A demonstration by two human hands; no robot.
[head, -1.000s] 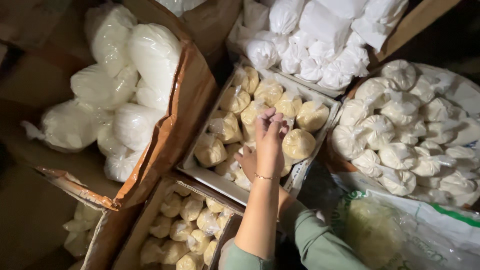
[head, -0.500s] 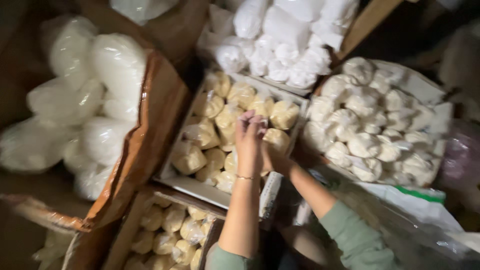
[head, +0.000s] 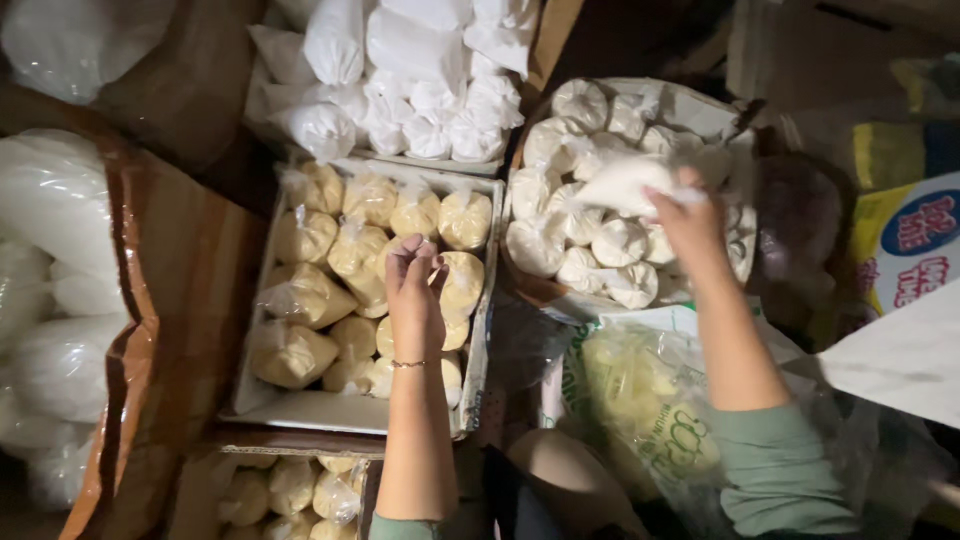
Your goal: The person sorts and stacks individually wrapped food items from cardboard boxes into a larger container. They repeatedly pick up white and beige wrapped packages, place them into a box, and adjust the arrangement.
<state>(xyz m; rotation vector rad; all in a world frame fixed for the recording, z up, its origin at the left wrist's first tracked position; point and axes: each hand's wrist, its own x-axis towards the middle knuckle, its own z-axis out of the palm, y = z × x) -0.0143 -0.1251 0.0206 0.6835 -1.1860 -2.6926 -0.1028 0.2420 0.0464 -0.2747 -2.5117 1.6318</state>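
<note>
A shallow white tray [head: 350, 412] holds several small clear bags of yellow powder [head: 305, 297]. My left hand [head: 415, 295] hovers over the tray's right half with its fingers pinched on the tied top of one yellow bag [head: 462, 282]. To the right, a round container [head: 695, 100] is heaped with small bags of white powder [head: 560, 150]. Over this heap my right hand [head: 690, 225] grips one white bag [head: 622, 185] by its end, holding it level.
More white bags [head: 400, 80] are piled behind the tray. Big clear bags [head: 50, 230] fill a brown carton [head: 190, 300] on the left. Below the tray is another box of yellow bags [head: 290, 490]. A printed plastic sack [head: 640, 400] lies beside my right forearm, and a coloured sack [head: 910, 240] at far right.
Both hands were together over the yellow bags. My right hand has since swung right to the white heap and now holds a white bag; the left stays over the tray.
</note>
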